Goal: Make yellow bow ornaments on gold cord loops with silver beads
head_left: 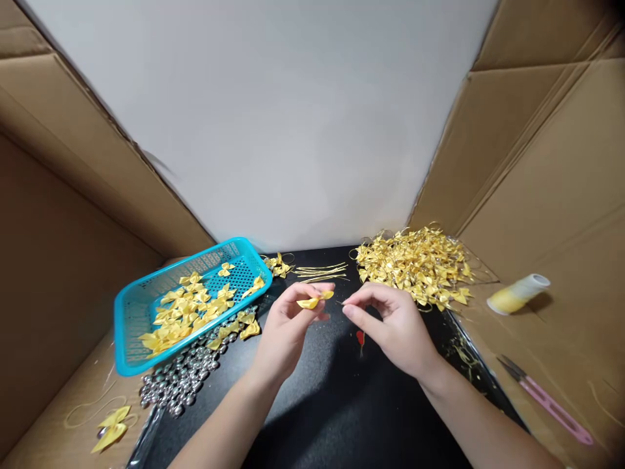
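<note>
With our left hand (pixel 288 326) we pinch a small yellow bow (pixel 307 303) between thumb and fingers. With our right hand (pixel 393 319) we pinch a thin thing (pixel 340 302), too tiny for us to name. The bow is up over the black table (pixel 317 397), near our right fingertips. Below our right hand we see a little red thing (pixel 360 337). Past our hands lie thin gold strips (pixel 319 270), and right of them sits a big heap of yellow bows (pixel 413 267). On our left, a blue basket (pixel 119 326) holds more bows (pixel 188 306), beside shiny silver beads (pixel 180 378). On our right are a spool (pixel 517 294) and pink snips (pixel 551 407).
</note>
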